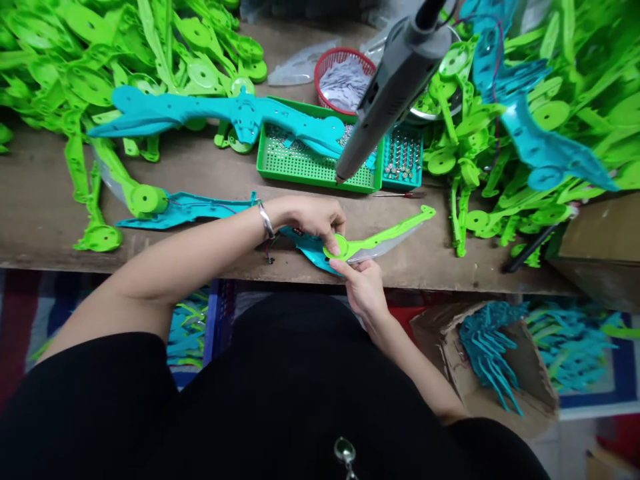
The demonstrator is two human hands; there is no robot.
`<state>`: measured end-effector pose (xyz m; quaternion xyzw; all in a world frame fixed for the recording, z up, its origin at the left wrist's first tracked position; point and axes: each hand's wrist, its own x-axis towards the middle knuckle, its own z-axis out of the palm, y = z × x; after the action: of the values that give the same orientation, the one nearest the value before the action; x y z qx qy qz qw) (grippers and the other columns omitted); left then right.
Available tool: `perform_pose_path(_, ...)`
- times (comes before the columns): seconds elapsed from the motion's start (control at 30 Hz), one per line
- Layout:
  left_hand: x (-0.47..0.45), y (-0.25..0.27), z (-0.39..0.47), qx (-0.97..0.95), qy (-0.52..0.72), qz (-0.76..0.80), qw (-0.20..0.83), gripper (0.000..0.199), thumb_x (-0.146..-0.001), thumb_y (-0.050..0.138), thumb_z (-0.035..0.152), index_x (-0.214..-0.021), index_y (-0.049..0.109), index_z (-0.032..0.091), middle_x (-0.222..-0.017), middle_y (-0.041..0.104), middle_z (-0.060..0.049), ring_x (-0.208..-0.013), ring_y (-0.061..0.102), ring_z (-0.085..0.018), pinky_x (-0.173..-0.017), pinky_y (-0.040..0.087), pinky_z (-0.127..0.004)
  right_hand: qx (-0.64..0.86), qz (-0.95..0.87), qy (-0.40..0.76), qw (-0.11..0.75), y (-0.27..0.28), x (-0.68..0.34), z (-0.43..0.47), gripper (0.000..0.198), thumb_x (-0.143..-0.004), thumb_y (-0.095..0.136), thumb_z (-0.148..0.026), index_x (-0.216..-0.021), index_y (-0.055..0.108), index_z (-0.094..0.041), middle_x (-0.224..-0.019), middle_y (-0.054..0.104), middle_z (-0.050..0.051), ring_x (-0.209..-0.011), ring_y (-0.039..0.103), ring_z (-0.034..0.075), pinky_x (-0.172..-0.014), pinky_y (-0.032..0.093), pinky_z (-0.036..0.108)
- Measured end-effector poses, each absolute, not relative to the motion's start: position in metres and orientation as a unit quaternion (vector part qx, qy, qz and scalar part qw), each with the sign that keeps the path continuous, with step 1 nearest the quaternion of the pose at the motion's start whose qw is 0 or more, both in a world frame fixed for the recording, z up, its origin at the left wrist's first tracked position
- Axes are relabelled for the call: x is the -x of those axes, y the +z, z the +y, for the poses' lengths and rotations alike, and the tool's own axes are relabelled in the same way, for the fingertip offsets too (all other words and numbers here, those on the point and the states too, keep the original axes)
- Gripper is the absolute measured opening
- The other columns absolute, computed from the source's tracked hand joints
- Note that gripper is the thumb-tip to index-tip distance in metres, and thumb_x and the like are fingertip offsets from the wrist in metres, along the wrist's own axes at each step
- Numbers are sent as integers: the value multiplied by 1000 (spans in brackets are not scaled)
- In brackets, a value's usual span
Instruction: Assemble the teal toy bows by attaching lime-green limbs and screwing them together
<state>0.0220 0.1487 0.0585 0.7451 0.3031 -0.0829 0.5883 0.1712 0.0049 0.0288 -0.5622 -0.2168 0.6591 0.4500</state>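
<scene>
A long turquoise plastic shell (200, 208) lies across the bench in front of me, with a green arm attached at its left end. Over its right end sits another bright green plastic arm (395, 233), which has a round disc and a clear fin. My left hand (317, 217) is curled, its fingertips pressing on the disc from above. From below, my right hand (364, 283) pinches the disc end, thumb on top and fingers underneath. Thin wires (269, 255) hang from the shell near my left wrist.
A grey powered screwdriver (395, 87) hangs tip down above the bench. Behind are a green tray (315, 175), a turquoise screw box (401, 175) and a red basket (324, 63). Green parts pile up left and right. A cardboard box (543, 393) stands below the bench.
</scene>
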Motion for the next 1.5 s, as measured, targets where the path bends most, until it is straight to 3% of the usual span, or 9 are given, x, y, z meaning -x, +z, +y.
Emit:
perform_pose_path(0.17, -25, 60, 147, -743, -87, 321, 581, 31, -65, 80, 38, -84, 75, 14, -68, 67, -1, -65, 51, -15, -60, 34, -29, 567, -198, 672, 434, 32, -173, 9, 38, -45, 96, -25, -66, 64, -23, -81, 78, -1, -87, 76, 24, -93, 63, 42)
perform_pose_path(0.37, -22, 60, 153, -704, -77, 325, 627, 22, -78, 66, 33, -70, 74, 14, -66, 65, -2, -64, 51, -14, -62, 38, -28, 584, -181, 701, 368, 36, -181, 13, 41, -45, 98, -32, -73, 69, -22, -84, 79, 1, -80, 76, 23, -90, 65, 45)
perform_pose_path(0.67, -15, 49, 153, -753, -85, 293, 583, 30, -77, 67, 33, -96, 79, 12, -78, 73, -2, -72, 55, -13, -67, 37, -24, 587, -193, 680, 394, 36, -167, 8, 44, -43, 99, -35, -73, 69, -22, -79, 79, 0, -92, 77, 27, -92, 65, 45)
perform_pose_path(0.87, -9, 55, 159, -768, -97, 264, 576, 27, -81, 66, 29, -98, 80, 13, -76, 73, -2, -69, 52, -13, -69, 36, -23, 559, -220, 726, 335, 42, -177, 9, 44, -57, 93, -49, -83, 73, -20, -96, 80, 5, -103, 74, 27, -93, 62, 43)
perform_pose_path(1.03, -3, 47, 165, -758, -95, 266, 588, 27, -79, 67, 29, -98, 81, 14, -79, 75, -2, -72, 54, -13, -70, 36, -22, 619, -323, 681, 219, 50, -217, 16, 55, -69, 79, -69, -90, 75, -18, -87, 79, 8, -77, 74, 18, -77, 61, 33)
perform_pose_path(1.2, -1, 41, 167, -760, -87, 274, 583, 26, -80, 68, 32, -94, 80, 14, -80, 76, -1, -70, 54, -12, -65, 33, -20, 682, -543, 396, 288, 55, -240, 27, 35, -82, 73, -53, -88, 73, -18, -75, 73, 4, -63, 64, 15, -67, 56, 31)
perform_pose_path(1.3, -3, 44, 164, -759, -89, 294, 574, 25, -81, 68, 30, -95, 80, 13, -81, 77, -2, -69, 55, -12, -65, 33, -21, 613, -685, 247, 306, 59, -243, 36, 11, -88, 64, -28, -93, 72, -22, -87, 75, 5, -78, 68, 19, -77, 57, 37)
perform_pose_path(1.4, -4, 46, 161, -748, -92, 320, 574, 26, -80, 69, 29, -96, 80, 12, -84, 76, -3, -71, 56, -13, -67, 35, -22, 498, -815, 164, 245, 59, -243, 45, 37, -78, 52, -4, -105, 68, -23, -115, 73, 7, -112, 66, 27, -101, 51, 50)
perform_pose_path(1.5, -2, 45, 159, -718, -83, 323, 611, 29, -80, 70, 31, -99, 78, 12, -87, 76, -4, -75, 58, -14, -69, 37, -21, 446, -856, 157, 210, 53, -245, 50, 57, -70, 50, -1, -122, 61, -22, -133, 67, 9, -133, 56, 32, -112, 43, 59)
